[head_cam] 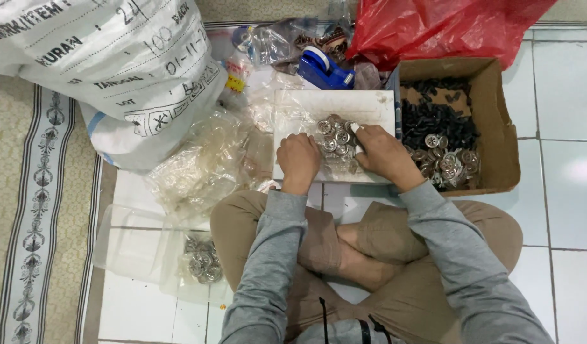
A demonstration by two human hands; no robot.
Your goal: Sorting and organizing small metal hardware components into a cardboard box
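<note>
Rug: a patterned rug (pixel 39 210) runs down the far left, beside the white tiled floor (pixel 567 191).
Sack: a big white woven sack (pixel 109 70) with dark print lies at upper left.
Clear bags: crumpled clear plastic bags (pixel 204 165) spread below the sack.
Clear tub: a see-through tub (pixel 141 255) at lower left holds a small heap of silver metal pieces.
Tape dispenser: a blue tape dispenser (pixel 324 69) sits above the tray.
White tray: a flat white tray (pixel 332 105) lies on the floor in front of the crossed legs.
Metal buttons: a pile of round silver metal buttons (pixel 335 137) rests on the tray, between both hands.
Left hand: the left hand (pixel 298 160) is curled, its grip closed at the left edge of the pile; whether it pinches a button, I cannot tell.
Right hand: the right hand (pixel 384 153) presses on the pile's right edge, fingers together; what lies under them is hidden.
Cardboard box: a brown cardboard box (pixel 497 121) just right of the tray holds black small parts and more silver buttons.
Red bag: a red plastic bag (pixel 440 25) sits above the box.
</note>
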